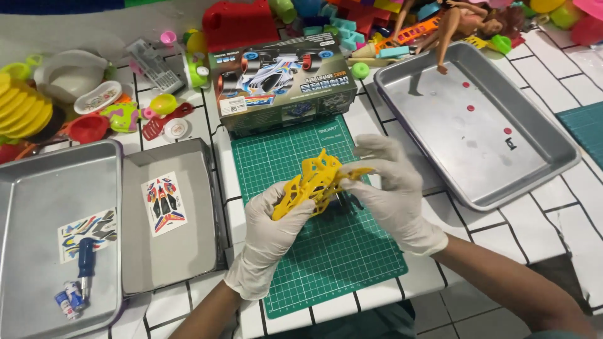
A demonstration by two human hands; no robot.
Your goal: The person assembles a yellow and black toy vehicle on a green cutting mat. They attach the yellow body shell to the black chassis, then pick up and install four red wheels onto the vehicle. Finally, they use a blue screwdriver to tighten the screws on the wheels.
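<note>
Both my hands wear white gloves and hold a yellow plastic model-car chassis above a green cutting mat. My left hand grips its lower left end. My right hand pinches its right end from above. Some small dark parts lie under the chassis, partly hidden by my right hand. The model car's box stands just beyond the mat.
Two metal trays sit at left: the outer one holds a sticker sheet, a blue screwdriver and small batteries; the inner one holds another sticker sheet. A large metal tray with tiny red parts lies at right. Colourful toys crowd the back.
</note>
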